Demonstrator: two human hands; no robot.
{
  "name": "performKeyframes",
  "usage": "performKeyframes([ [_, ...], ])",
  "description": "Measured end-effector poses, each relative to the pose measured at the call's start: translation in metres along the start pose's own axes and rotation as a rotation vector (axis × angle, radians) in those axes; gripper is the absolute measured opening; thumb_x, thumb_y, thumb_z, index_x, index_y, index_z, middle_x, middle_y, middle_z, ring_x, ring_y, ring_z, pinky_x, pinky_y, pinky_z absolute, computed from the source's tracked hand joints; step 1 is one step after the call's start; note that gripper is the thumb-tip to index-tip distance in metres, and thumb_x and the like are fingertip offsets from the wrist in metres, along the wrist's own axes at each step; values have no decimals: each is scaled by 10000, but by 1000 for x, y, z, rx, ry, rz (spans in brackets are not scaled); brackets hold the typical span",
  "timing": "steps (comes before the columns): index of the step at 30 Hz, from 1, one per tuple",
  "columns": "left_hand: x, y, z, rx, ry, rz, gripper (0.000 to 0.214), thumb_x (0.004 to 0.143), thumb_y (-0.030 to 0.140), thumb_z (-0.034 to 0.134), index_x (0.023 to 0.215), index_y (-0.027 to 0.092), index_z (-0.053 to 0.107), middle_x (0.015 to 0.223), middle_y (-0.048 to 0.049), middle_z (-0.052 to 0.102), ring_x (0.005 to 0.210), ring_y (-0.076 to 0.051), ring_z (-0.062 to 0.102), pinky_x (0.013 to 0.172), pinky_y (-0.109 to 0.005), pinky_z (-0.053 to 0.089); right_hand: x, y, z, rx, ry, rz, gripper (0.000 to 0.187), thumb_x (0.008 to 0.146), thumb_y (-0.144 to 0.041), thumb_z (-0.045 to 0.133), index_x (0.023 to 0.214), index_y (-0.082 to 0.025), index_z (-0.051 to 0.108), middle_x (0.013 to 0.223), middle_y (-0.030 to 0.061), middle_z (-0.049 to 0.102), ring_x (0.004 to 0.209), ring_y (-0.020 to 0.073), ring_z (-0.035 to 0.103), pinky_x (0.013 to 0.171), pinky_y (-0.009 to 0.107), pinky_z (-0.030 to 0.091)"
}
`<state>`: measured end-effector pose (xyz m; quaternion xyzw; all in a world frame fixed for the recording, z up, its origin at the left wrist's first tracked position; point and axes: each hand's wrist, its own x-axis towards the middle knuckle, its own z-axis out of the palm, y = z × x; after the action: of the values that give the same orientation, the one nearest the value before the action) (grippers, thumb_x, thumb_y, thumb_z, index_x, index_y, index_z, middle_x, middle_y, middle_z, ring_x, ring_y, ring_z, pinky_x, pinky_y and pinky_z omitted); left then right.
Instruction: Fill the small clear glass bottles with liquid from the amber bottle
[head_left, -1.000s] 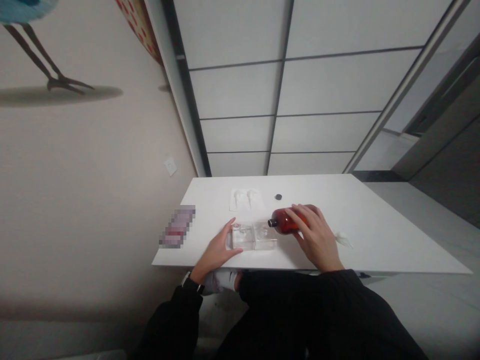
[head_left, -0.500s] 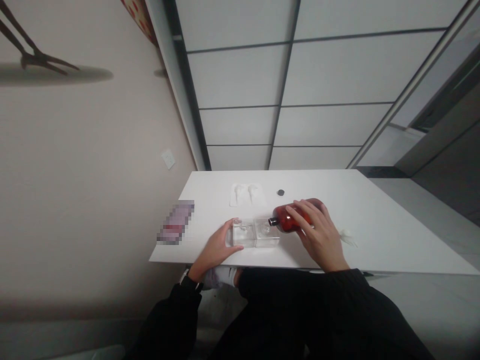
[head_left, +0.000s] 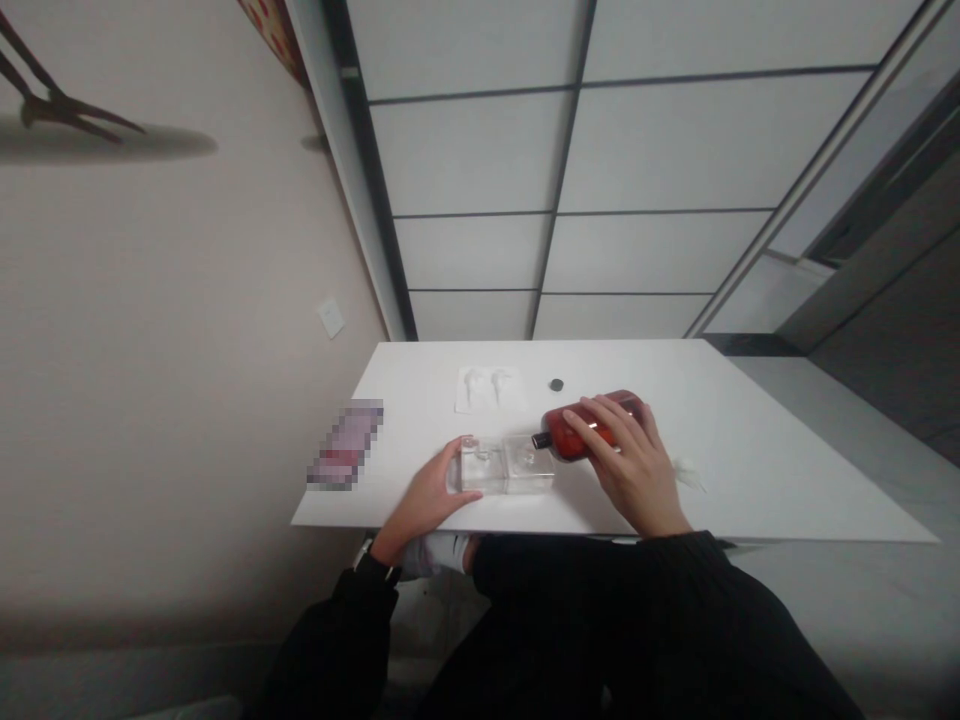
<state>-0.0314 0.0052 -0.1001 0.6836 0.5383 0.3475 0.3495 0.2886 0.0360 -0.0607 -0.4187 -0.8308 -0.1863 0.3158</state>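
A clear two-part container [head_left: 531,482] stands on the white table. My left hand [head_left: 437,487] grips its left end, thumb at the near side and fingers at the far side. In my right hand [head_left: 634,470] is a translucent red bottle [head_left: 561,434], lying tipped over to the left. Its dark, uncapped-looking neck is just above the right part of the container. Clear liquid seems to sit in the container, but any stream from the bottle is too faint to make out. A small dark round cap [head_left: 556,385] lies beyond the bottle.
Behind the container lies a white sheet [head_left: 487,392] with two small pale nozzle-like pieces on it. A pixelated pinkish item [head_left: 346,445] is at the table's left edge. Some crumpled whitish plastic [head_left: 690,473] lies right of my right hand. The white table [head_left: 787,480] meets a wall at left.
The whole view has shifted slightly. Both hands keep their holds, and the bottle stays tipped over the container with hardly any movement.
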Motion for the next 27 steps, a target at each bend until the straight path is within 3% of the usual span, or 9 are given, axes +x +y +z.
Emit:
performKeyframes([
  [12,2,-6,0,-17,18,-11,795,733,211,853,1467,233,550,1535,-131,596,1443,-363,536,1264,-544,353,2,0,0,-60,9,-39,784,932,56,441,1615,-326,401,1512,119,627,1431,298,572,1230,635,368],
  [27,0,-1,1,0,4,9,756,781,241,839,1474,232,536,1535,-104,592,1446,-334,530,1266,-494,361,4,1,-3,-32,-23,-37,835,952,50,430,1659,-374,298,1556,101,592,1445,302,555,1261,676,272],
])
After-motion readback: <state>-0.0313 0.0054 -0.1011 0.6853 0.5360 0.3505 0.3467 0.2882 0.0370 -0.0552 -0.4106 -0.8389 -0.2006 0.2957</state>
